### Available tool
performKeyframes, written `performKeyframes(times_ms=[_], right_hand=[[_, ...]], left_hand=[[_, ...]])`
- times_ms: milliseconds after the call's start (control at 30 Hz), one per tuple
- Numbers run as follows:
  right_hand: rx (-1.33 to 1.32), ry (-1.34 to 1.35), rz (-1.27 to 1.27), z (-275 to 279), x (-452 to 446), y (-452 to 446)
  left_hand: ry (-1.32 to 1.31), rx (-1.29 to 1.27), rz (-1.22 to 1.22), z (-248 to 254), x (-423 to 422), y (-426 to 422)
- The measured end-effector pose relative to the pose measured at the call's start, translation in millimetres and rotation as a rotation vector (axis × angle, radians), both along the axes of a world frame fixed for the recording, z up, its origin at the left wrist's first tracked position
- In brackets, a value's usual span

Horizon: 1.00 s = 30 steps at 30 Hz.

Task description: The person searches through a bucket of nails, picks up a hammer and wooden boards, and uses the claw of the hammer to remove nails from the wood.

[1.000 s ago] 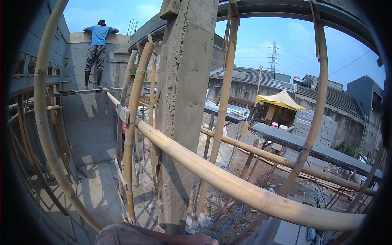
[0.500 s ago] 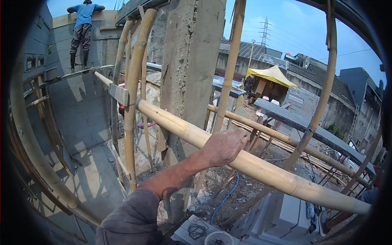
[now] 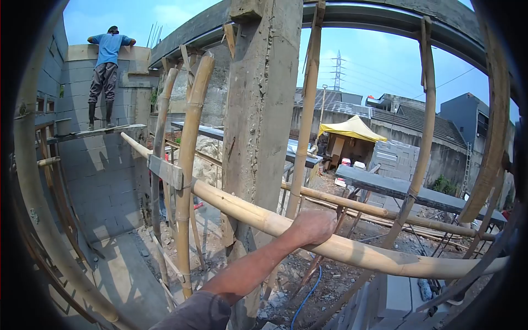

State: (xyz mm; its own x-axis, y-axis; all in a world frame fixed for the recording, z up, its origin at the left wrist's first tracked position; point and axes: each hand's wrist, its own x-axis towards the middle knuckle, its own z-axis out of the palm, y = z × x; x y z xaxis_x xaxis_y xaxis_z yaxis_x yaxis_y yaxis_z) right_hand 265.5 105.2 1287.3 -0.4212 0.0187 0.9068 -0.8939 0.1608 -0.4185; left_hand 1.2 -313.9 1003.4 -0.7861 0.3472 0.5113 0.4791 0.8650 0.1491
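Note:
My left hand (image 3: 314, 226) is closed over a thick, pale bamboo pole (image 3: 379, 256), and its forearm reaches in from the bottom edge. The pole slants from the scaffold at the left down toward the right edge. Left of the hand it passes behind a short wooden board (image 3: 165, 171) beside an upright bamboo post (image 3: 193, 121). A rough concrete column (image 3: 264, 104) stands just behind the pole. My right hand does not show.
A person in a blue shirt (image 3: 110, 48) stands on a plank (image 3: 102, 131) against the block wall at the left. Slanting bamboo props (image 3: 422, 148) and a wooden piece (image 3: 490, 126) rise at the right. Grey blocks (image 3: 396, 294) are stacked below, near a blue hose (image 3: 308, 297).
The view has tilted upward, showing more of the overhead beam. A slanting wooden piece now appears at the right. My left hand stays closed on the pole.

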Motion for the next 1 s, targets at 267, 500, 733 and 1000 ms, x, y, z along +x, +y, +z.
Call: performKeyframes(times_ms=[267,500,733,1000], right_hand=[[0.409,-0.051,0.092,118.3,-154.6,-45.9],[-0.052,0.102,0.017,69.7,-282.5,-185.5],[-0.161,0.015,0.104,37.8,-421.7,-255.8],[-0.247,-0.095,0.146,-3.8,-550.4,-310.2]], left_hand=[[-0.110,-0.048,0.020,-4.1,-15.2,-0.9],[-0.113,-0.014,-0.071,-2.9,-20.0,-10.1],[-0.134,0.087,-0.137,1.8,-20.2,-18.8],[-0.272,0.038,0.024,15.9,-0.3,-11.3]])
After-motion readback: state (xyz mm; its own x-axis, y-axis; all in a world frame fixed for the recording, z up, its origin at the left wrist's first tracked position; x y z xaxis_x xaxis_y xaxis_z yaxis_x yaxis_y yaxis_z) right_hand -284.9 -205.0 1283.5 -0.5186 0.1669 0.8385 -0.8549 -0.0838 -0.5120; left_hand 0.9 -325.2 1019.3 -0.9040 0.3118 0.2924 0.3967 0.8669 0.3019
